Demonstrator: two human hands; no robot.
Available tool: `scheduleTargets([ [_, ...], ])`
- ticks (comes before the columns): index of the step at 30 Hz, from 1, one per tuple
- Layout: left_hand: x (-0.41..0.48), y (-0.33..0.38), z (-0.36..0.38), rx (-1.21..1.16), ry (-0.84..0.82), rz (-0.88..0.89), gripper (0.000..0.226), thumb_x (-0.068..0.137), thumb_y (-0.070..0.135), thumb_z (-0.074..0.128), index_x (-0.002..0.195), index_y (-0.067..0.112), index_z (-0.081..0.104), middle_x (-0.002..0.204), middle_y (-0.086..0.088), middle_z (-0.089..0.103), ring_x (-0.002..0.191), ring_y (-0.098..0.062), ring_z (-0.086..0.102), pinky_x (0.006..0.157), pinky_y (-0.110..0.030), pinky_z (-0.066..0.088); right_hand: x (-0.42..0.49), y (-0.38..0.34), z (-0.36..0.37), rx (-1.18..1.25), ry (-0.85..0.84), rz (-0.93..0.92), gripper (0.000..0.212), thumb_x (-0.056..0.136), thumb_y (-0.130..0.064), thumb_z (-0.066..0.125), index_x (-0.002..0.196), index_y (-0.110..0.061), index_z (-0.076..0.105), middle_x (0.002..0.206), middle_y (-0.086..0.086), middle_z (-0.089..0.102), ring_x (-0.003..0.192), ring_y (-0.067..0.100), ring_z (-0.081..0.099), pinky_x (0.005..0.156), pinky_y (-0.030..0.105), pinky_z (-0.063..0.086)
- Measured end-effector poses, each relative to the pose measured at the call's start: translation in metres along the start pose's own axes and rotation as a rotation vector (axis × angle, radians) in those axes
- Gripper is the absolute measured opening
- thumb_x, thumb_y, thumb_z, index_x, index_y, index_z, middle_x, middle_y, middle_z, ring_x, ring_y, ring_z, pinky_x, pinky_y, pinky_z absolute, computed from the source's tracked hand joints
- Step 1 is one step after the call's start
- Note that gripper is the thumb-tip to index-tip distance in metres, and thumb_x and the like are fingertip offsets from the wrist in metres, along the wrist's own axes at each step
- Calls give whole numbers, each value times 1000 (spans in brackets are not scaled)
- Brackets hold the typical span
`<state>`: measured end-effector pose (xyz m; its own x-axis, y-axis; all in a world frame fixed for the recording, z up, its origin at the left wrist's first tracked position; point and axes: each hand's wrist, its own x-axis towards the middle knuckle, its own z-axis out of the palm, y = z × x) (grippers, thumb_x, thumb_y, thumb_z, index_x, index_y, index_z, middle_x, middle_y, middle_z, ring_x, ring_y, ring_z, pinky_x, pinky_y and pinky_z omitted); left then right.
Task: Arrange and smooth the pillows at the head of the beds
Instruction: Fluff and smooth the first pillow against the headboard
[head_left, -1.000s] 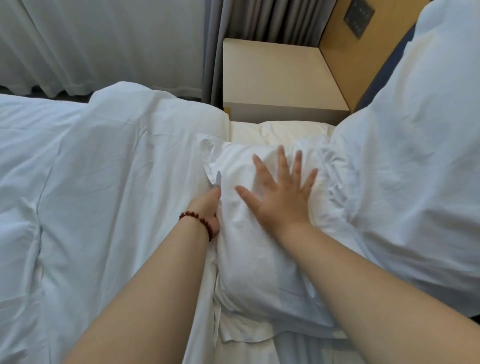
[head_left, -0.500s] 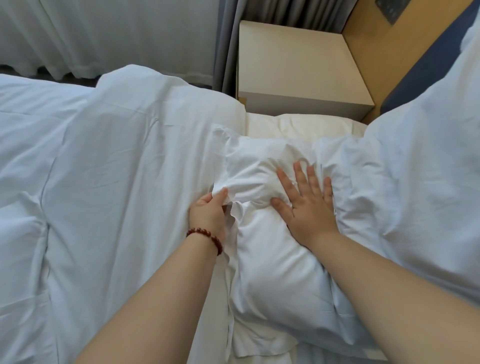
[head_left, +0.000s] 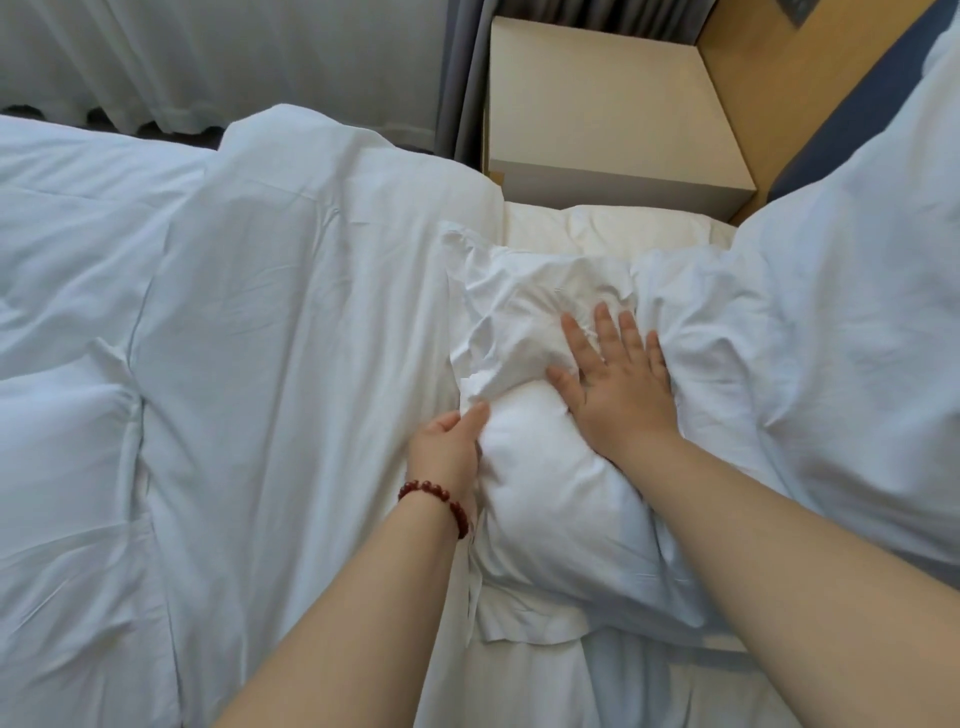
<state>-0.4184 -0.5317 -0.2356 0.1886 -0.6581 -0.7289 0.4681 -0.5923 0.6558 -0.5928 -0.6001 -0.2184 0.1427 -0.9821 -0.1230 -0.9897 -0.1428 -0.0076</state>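
A white pillow (head_left: 545, 493) lies lengthwise on the bed in front of me, its case bunched and wrinkled at the far end. My right hand (head_left: 618, 384) rests flat on it, fingers spread and pressing into the wrinkled cloth. My left hand (head_left: 447, 447), with a red bead bracelet on the wrist, grips the pillow's left edge, thumb on top and fingers tucked underneath. A second, larger white pillow (head_left: 831, 338) leans up at the right, touching the first.
A rumpled white duvet (head_left: 260, 364) covers the bed to the left. A cream uncased pillow (head_left: 597, 228) lies beyond the white one. Behind it stands a beige nightstand (head_left: 597, 114), with a wooden headboard panel (head_left: 769, 67) at the right and curtains (head_left: 208, 62) at the back.
My right hand has slid nearer along the pillow, and the case has bunched up beyond its fingers. My left thumb has come up over the pillow's edge.
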Motion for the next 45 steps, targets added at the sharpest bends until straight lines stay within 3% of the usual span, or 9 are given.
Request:
scheduleTargets([
  [7, -14, -18, -1, -143, 54, 73, 36, 90, 33, 69, 58, 19, 59, 56, 2, 46, 59, -20, 45, 63, -30, 47, -9, -9, -12, 34, -74, 70, 67, 93, -69, 10, 150, -46, -16, 162, -3, -22, 148, 23, -22, 119, 47, -15],
  [11, -17, -17, -16, -114, -87, 41, 20, 96, 26, 63, 96, 9, 74, 92, -11, 75, 88, -27, 72, 84, -39, 59, -61, -46, -14, 65, -56, -36, 78, 82, -83, 14, 144, -54, -23, 155, -6, -38, 142, 28, -35, 108, 58, -24],
  [15, -20, -20, -21, -110, -81, 50, 17, 94, 17, 64, 82, 5, 63, 59, -1, 65, 55, -13, 63, 58, -27, 55, -78, -48, -1, 18, -144, 27, 69, 91, -75, 14, 148, -52, -15, 155, -10, -38, 142, 20, -36, 112, 56, -23],
  [22, -21, -25, -29, -52, 53, 100, 21, 92, 24, 65, 75, 12, 68, 80, -14, 71, 78, -30, 67, 84, -50, 56, -76, -35, 4, 28, -102, 55, 56, 99, -60, 13, 150, -49, -7, 161, -11, -23, 147, 15, -24, 115, 47, -23],
  [25, -18, -25, -27, 18, 165, 130, 22, 79, 37, 66, 62, 24, 70, 70, -5, 69, 72, -29, 66, 80, -57, 57, -82, -30, 8, 47, -57, 55, 55, 100, -57, 14, 151, -48, -5, 164, -8, -14, 150, 15, -16, 118, 44, -18],
  [33, -50, -44, -36, 245, 27, -16, 45, 84, 59, 63, 77, 15, 56, 65, -7, 51, 60, -21, 48, 61, -33, 46, -130, -47, 24, 6, 44, 36, 63, 94, -62, 8, 153, -43, -6, 164, -2, -12, 150, 26, -13, 118, 49, -14],
  [37, -46, -47, -40, 172, -19, -89, 23, 88, 34, 69, 86, 11, 65, 89, -20, 71, 77, -32, 68, 77, -43, 59, -152, -44, 40, -40, 78, 40, 75, 90, -73, 18, 156, -39, 3, 165, 3, -2, 151, 31, -3, 118, 48, -13],
  [39, -45, -45, -41, 74, 29, -71, 16, 92, 25, 67, 85, 11, 65, 85, -16, 71, 75, -29, 68, 72, -40, 59, -145, -42, 41, -49, 95, 36, 74, 92, -73, 14, 156, -38, 3, 165, 3, -2, 151, 31, -3, 119, 49, -11],
  [45, -54, -56, -41, 24, 152, 45, 21, 94, 24, 64, 75, 16, 69, 76, -3, 72, 79, -22, 68, 86, -42, 58, -149, -23, 45, -9, 140, 7, 68, 95, -66, 22, 156, -35, 14, 165, 5, 7, 151, 27, 6, 121, 40, -9],
])
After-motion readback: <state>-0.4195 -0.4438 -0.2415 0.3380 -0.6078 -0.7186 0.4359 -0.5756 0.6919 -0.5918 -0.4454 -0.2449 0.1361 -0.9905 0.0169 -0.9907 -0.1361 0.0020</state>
